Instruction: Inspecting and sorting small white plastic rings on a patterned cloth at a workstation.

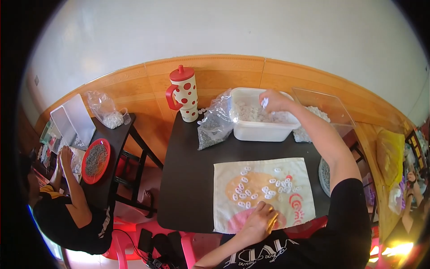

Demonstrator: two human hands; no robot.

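Note:
My right hand [277, 101] is over the right part of a white plastic tub [262, 133], its fingers closed on a small white plastic piece. Many similar pieces lie loose inside the tub. Resting low on a printed cream cloth [222, 179], my left hand [260, 220] has its fingers curled together. Whatever it may hold is hidden. Just beyond that hand, several small white oval pieces [254, 196] with two dark holes are scattered over the cloth.
A clear bag of grey metal parts [214, 132] leans by the tub, near a red-dotted tumbler [186, 96]. A clear lid [329, 107] and a grey-filled dish [324, 175] stand right. At the left table a person [71, 215] works beside a red plate [106, 168].

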